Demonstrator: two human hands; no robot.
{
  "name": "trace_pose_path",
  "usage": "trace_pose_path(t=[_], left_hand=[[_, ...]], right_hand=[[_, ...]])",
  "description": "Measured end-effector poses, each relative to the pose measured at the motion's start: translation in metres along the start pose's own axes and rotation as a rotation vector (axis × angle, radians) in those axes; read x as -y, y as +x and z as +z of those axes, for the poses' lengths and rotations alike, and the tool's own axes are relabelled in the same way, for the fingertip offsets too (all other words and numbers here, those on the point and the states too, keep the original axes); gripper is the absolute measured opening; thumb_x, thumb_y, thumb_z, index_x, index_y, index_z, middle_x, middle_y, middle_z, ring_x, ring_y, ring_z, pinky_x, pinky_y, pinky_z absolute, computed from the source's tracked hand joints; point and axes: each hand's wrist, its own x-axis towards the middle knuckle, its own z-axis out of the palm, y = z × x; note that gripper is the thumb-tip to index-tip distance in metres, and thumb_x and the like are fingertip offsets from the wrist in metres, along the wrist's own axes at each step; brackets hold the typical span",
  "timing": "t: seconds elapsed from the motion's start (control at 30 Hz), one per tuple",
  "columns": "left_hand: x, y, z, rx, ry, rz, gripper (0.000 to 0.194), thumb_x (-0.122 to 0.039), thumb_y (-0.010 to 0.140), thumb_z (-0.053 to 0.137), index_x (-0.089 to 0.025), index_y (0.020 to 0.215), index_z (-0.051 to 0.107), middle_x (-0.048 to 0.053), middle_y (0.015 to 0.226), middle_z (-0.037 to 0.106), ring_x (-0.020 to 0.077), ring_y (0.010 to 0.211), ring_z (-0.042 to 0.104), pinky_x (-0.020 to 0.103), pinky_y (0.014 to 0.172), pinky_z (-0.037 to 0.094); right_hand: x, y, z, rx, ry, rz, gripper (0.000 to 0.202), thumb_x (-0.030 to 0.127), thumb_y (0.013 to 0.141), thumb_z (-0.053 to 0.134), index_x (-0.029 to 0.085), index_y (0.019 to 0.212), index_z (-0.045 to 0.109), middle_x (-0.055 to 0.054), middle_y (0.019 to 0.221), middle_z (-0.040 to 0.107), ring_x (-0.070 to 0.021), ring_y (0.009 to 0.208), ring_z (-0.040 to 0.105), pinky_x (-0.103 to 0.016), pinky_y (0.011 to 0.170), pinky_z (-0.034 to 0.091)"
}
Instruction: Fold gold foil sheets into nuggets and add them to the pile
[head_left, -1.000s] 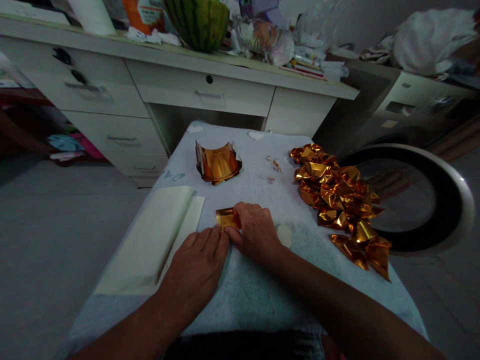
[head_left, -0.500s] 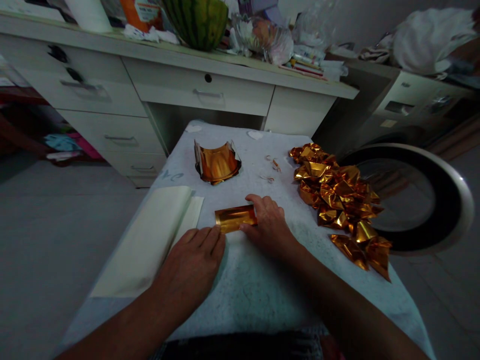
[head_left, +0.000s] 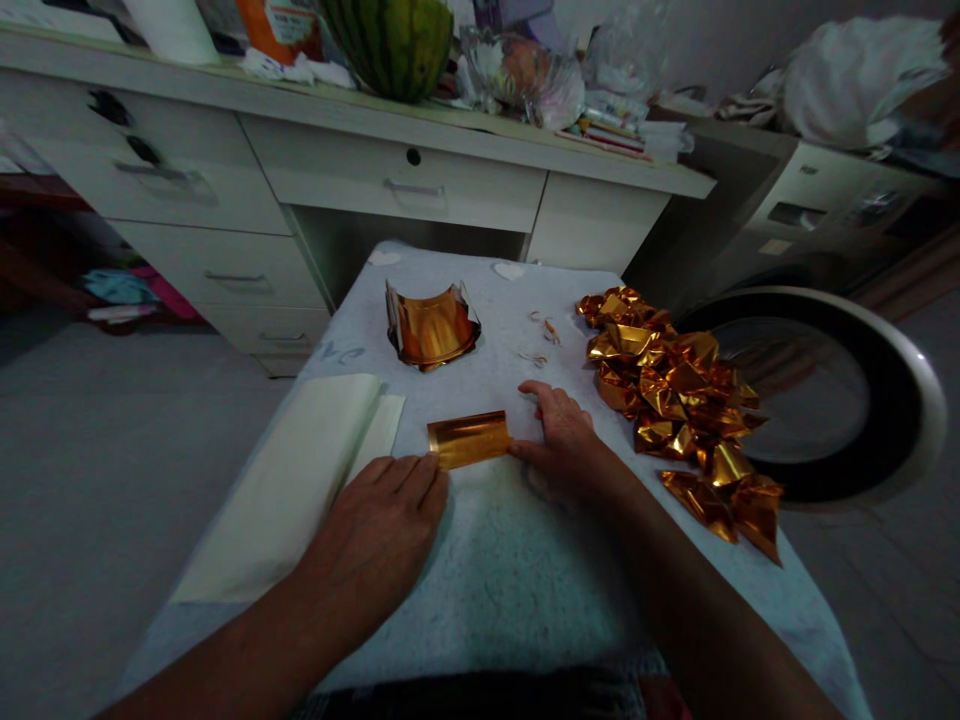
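A folded piece of gold foil paper (head_left: 471, 438) lies flat on the cloth-covered table between my hands. My left hand (head_left: 394, 510) rests palm down with fingers stretched, its fingertips on the foil's near left corner. At the foil's right end, my right hand (head_left: 566, 435) has its thumb touching or very near the edge, with the index finger held apart. Behind the foil stands a curved stack of gold foil sheets (head_left: 433, 325). Left of my left hand is a folded cream paper sheet (head_left: 289, 485).
Folded gold foil pieces (head_left: 675, 375) are heaped along the table's right side. Thin rubber bands (head_left: 547, 330) lie near the middle. A white drawer desk (head_left: 405, 185) with a watermelon (head_left: 390, 45) stands behind. An open washing machine door (head_left: 832, 395) is at the right.
My right hand has slid right, off the foil's top, and its thumb and index finger have spread apart. The left hand stays at the foil's left corner.
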Motion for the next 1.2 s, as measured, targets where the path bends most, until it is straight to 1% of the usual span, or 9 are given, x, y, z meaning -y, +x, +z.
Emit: trace_pose_path(t=[0.17, 0.27, 0.4, 0.47, 0.63, 0.73, 0.9, 1.07, 1.2], left_hand=[[0.001, 0.001, -0.001, 0.022, -0.018, -0.023, 0.031, -0.008, 0.089, 0.046, -0.013, 0.112, 0.067, 0.016, 0.115, 0.068, 0.0286, 0.098, 0.065, 0.045, 0.084, 0.051], [0.001, 0.002, -0.002, 0.030, -0.025, -0.013, 0.031, -0.007, 0.088, 0.045, -0.012, 0.111, 0.066, 0.016, 0.113, 0.068, 0.0285, 0.095, 0.064, 0.045, 0.082, 0.051], [0.002, 0.005, -0.004, 0.057, -0.057, -0.017, 0.028, -0.007, 0.087, 0.047, -0.012, 0.106, 0.067, 0.014, 0.104, 0.069, 0.0278, 0.088, 0.064, 0.044, 0.077, 0.051], [0.004, 0.008, -0.005, 0.069, -0.082, -0.022, 0.025, -0.008, 0.088, 0.047, -0.013, 0.101, 0.068, 0.012, 0.097, 0.070, 0.0270, 0.086, 0.064, 0.043, 0.077, 0.051], [0.011, 0.019, -0.011, 0.116, -0.128, -0.042, 0.023, -0.009, 0.088, 0.048, -0.017, 0.094, 0.069, 0.008, 0.090, 0.071, 0.0236, 0.081, 0.064, 0.040, 0.075, 0.049], [0.017, 0.030, -0.015, 0.149, -0.176, -0.084, 0.022, -0.013, 0.090, 0.049, -0.016, 0.085, 0.070, 0.008, 0.081, 0.071, 0.0227, 0.072, 0.065, 0.038, 0.069, 0.048], [0.021, 0.046, -0.020, 0.152, -0.155, -0.119, 0.021, -0.016, 0.091, 0.051, -0.017, 0.085, 0.071, 0.007, 0.083, 0.072, 0.0231, 0.074, 0.066, 0.036, 0.066, 0.046], [0.022, 0.049, -0.023, 0.135, -0.207, -0.168, 0.014, -0.019, 0.088, 0.055, -0.017, 0.084, 0.068, 0.006, 0.082, 0.070, 0.0218, 0.074, 0.063, 0.036, 0.070, 0.046], [0.022, 0.045, -0.017, -0.020, -0.211, -0.213, 0.012, -0.017, 0.083, 0.059, -0.016, 0.094, 0.063, 0.008, 0.093, 0.063, 0.0256, 0.086, 0.057, 0.038, 0.075, 0.046]], right_hand=[[-0.006, 0.001, -0.002, 0.006, 0.059, -0.007, 0.063, 0.024, 0.076, 0.069, 0.022, 0.132, 0.040, -0.006, 0.108, 0.056, -0.0231, 0.099, 0.054, -0.039, 0.087, 0.037], [-0.008, 0.002, -0.003, -0.021, 0.133, -0.033, 0.049, 0.017, 0.074, 0.064, 0.020, 0.119, 0.045, -0.003, 0.101, 0.055, -0.0200, 0.092, 0.054, -0.036, 0.084, 0.039], [0.001, -0.001, -0.005, -0.163, 0.254, -0.217, 0.019, 0.011, 0.077, 0.056, 0.020, 0.093, 0.054, -0.003, 0.095, 0.055, -0.0180, 0.091, 0.052, -0.032, 0.081, 0.042], [0.007, -0.004, -0.006, -0.143, 0.259, -0.309, 0.012, 0.010, 0.080, 0.056, 0.020, 0.086, 0.058, -0.003, 0.093, 0.054, -0.0182, 0.093, 0.052, -0.032, 0.084, 0.042], [0.014, -0.005, 0.000, -0.036, 0.160, -0.387, 0.014, 0.017, 0.082, 0.065, 0.021, 0.095, 0.064, -0.005, 0.100, 0.057, -0.0201, 0.096, 0.051, -0.035, 0.087, 0.040], [0.012, -0.003, 0.004, -0.070, 0.138, -0.339, 0.031, 0.023, 0.081, 0.068, 0.018, 0.110, 0.059, -0.007, 0.107, 0.056, -0.0227, 0.101, 0.049, -0.037, 0.090, 0.040], [0.011, -0.002, 0.007, -0.105, 0.095, -0.243, 0.060, 0.031, 0.076, 0.073, 0.017, 0.129, 0.049, -0.013, 0.124, 0.049, -0.0282, 0.112, 0.044, -0.043, 0.096, 0.038], [0.013, -0.004, 0.006, -0.081, 0.107, -0.252, 0.038, 0.025, 0.076, 0.073, 0.022, 0.111, 0.059, -0.008, 0.119, 0.050, -0.0255, 0.110, 0.045, -0.041, 0.095, 0.038], [0.014, -0.004, 0.004, -0.081, 0.139, -0.247, 0.025, 0.019, 0.076, 0.072, 0.021, 0.098, 0.060, -0.006, 0.112, 0.052, -0.0230, 0.105, 0.046, -0.038, 0.091, 0.038]])
